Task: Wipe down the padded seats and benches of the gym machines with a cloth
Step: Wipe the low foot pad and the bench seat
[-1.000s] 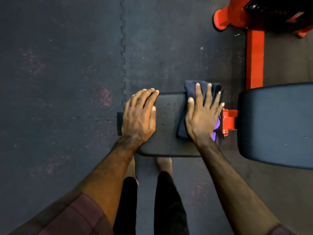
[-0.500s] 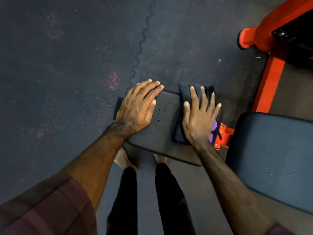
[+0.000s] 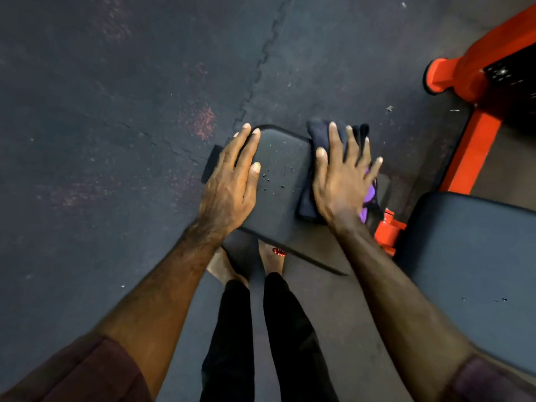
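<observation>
A small black padded seat (image 3: 282, 187) sits in the middle of the head view, with a few water drops on its top. My left hand (image 3: 230, 184) rests flat on the seat's left end, fingers straight. My right hand (image 3: 340, 181) presses a dark navy cloth (image 3: 322, 134) flat onto the seat's right end, fingers spread. A purple patch of the cloth shows under my palm's right edge. To the right lies the larger black bench pad (image 3: 470, 250).
The orange machine frame (image 3: 475, 146) runs up the right side to an orange foot (image 3: 443, 76); an orange bracket (image 3: 390, 230) joins seat and bench. Dark rubber floor tiles (image 3: 116, 126) with an interlocking seam lie around. My legs and bare feet (image 3: 272, 256) stand below the seat.
The view has swung and tilted, shifting the bench and frame toward the right. My right hand with the cloth stays on the seat's right end; my left hand has kept its place.
</observation>
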Demonstrator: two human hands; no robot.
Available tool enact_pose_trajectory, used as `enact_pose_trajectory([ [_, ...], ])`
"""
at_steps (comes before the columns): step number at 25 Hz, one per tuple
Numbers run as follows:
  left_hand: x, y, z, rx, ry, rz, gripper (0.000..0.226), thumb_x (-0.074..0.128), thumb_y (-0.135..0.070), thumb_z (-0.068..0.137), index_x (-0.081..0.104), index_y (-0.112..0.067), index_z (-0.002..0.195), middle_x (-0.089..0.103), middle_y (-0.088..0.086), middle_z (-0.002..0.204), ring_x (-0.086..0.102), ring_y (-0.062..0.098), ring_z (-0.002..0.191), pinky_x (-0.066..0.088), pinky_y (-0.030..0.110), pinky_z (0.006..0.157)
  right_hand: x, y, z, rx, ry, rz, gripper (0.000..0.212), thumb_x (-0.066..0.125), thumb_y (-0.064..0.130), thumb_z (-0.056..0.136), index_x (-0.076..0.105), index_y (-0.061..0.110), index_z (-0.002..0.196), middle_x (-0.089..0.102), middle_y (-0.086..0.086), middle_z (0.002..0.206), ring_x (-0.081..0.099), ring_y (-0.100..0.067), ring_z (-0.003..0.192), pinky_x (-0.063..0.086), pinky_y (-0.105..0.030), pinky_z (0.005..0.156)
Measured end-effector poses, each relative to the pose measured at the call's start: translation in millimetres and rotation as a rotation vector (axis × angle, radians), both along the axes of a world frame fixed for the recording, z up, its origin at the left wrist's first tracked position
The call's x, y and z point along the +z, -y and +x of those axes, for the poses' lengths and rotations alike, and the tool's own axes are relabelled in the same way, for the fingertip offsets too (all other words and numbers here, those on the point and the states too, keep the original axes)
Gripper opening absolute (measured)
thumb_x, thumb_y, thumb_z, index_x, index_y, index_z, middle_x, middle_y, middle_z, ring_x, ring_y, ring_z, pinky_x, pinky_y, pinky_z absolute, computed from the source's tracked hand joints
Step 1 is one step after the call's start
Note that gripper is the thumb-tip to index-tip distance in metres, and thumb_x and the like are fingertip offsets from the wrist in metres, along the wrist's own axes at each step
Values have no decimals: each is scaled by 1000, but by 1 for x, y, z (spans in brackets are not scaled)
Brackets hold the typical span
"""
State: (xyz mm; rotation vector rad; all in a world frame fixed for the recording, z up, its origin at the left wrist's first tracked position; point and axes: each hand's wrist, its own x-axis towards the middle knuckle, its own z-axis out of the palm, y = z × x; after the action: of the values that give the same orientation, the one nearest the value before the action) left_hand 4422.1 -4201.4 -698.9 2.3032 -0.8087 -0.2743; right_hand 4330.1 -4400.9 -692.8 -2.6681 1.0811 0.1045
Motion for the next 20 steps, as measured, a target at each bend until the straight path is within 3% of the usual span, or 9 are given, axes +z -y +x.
enact_pose_trajectory([
  [3,-6,-5,-9,108,-50,-72,50,41,-17,114,35,-4,162,34,12,169,30,19,157,26,34,128,1,-24,20,215,22,-16,56,25,53,111,24,38,166,23,1,173,15,-32,161,10,-62,127],
  [7,-6,-6,-12,133,-68,-100,50,42,-15,113,36,-5,161,37,10,168,32,17,157,25,31,128,11,-4,-55,527,-10,12,57,29,47,113,20,35,167,9,1,177,5,-32,163,12,-66,125],
  [9,-6,-7,-10,146,-50,-89,50,43,-15,113,37,-5,161,38,9,167,32,16,156,26,31,127,9,5,-61,404,-44,10,57,30,46,112,19,36,167,7,3,177,3,-31,163,8,-69,124],
  [12,-9,-6,-11,140,-20,-83,50,43,-15,112,37,-5,161,39,9,166,34,17,156,30,35,127,3,-17,2,-6,5,44,56,28,50,111,21,40,166,16,4,175,7,-32,162,5,-72,123],
  [13,-9,-6,-12,144,-18,-83,50,43,-15,112,38,-5,161,39,9,166,34,17,155,30,35,127,3,-27,23,-25,21,55,56,27,51,111,23,41,165,19,4,174,10,-33,161,5,-72,123],
  [15,-10,-7,-12,145,-17,-90,50,44,-15,112,38,-5,160,39,9,166,34,17,155,30,36,127,5,-41,33,163,23,20,56,27,51,111,22,41,166,18,3,175,10,-33,162,6,-69,125],
  [18,-9,-7,-12,148,-27,-93,50,45,-15,112,39,-6,161,39,8,166,35,17,155,33,40,126,12,-26,-23,550,9,-16,57,29,49,112,19,37,167,10,1,177,6,-34,162,11,-68,124],
  [20,-9,-7,-11,158,-45,-80,51,44,-17,112,38,-9,161,39,7,167,34,16,156,34,41,125,13,-8,-60,558,-57,-13,57,27,48,112,17,37,167,6,3,177,3,-32,163,13,-70,122],
])
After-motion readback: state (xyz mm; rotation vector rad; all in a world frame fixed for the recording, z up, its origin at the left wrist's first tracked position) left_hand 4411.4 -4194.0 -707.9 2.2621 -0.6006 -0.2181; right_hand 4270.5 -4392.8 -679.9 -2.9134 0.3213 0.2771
